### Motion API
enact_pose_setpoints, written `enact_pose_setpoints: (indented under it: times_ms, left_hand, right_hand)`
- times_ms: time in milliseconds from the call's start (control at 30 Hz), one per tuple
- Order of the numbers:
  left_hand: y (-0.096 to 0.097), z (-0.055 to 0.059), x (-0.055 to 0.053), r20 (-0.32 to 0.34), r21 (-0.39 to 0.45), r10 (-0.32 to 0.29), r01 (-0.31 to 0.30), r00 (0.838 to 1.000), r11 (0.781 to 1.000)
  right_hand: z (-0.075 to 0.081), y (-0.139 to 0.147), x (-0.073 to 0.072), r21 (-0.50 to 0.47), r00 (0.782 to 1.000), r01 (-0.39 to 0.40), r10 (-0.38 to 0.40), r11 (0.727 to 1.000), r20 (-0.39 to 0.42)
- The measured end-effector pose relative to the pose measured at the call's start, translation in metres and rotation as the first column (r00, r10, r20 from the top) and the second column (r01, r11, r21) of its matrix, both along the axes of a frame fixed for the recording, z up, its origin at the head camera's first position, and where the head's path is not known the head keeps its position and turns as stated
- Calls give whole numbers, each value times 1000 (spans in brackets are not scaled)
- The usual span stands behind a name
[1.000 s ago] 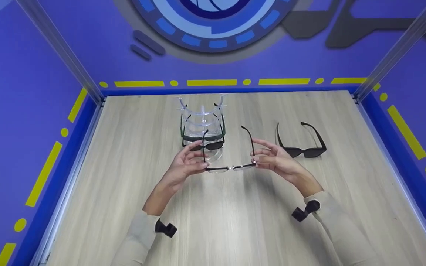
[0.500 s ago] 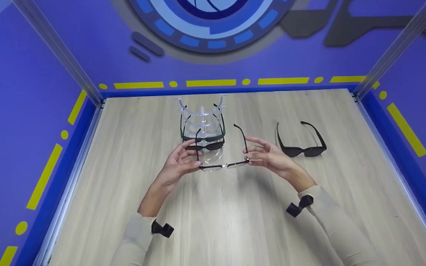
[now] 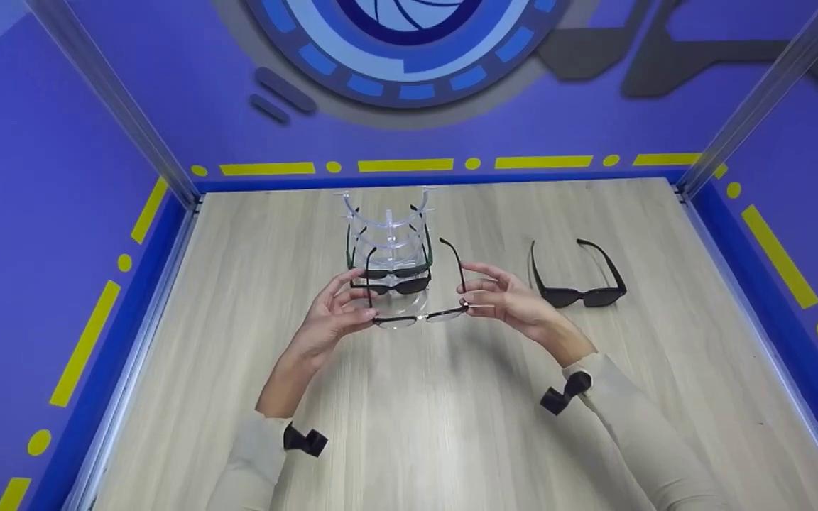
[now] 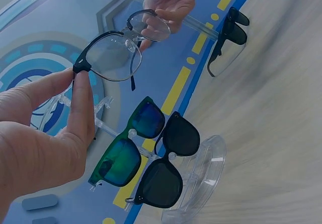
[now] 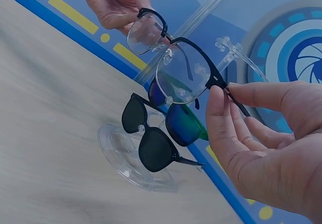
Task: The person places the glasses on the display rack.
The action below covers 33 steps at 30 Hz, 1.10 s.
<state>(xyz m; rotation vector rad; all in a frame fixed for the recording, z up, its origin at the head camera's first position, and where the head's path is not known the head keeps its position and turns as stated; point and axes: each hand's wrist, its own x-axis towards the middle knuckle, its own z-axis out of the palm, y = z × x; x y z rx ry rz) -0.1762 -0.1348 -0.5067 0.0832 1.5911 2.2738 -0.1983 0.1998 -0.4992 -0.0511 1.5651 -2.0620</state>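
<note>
Transparent plastic stand (image 4: 218, 156) carries green-framed sunglasses (image 4: 126, 151) and black sunglasses (image 4: 163, 171) — seemingly done. Left hand (image 3: 327, 316) and right hand (image 3: 512, 301) each pinch one end of clear-lensed glasses (image 3: 421, 318), aloft before it, unplaced; another dark pair (image 3: 581, 294) lies off to the right — apparently still left.

booth-like workspace, printed blue walls (image 3: 167, 85)
</note>
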Motion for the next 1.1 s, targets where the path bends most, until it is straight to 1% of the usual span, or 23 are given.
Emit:
enact_pose_setpoints:
  times_ms: [267,433,600,833,1100]
  left_hand:
    - [-6,1,-1,-5,-23,4,-4,1000,1000]
    - [-9,2,-3,-11,-18,16,-16,1000,1000]
    - [-12,4,-4,-26,-15,15,-16,1000,1000]
    - [-15,8,-3,-49,8,14,-13,999,1000]
    - [-16,13,1,-52,14,8,-7,999,1000]
  right_hand:
    - [0,-8,-4,5,1000,2,-2,1000,-3]
    - [2,-12,-6,17,1000,8,-8,1000,-6]
    - [5,-16,-7,30,1000,13,-12,999,-18]
    - [9,-19,-6,7,999,19,-18,1000,-46]
    - [12,-21,-2,-2,999,18,-18,1000,-38]
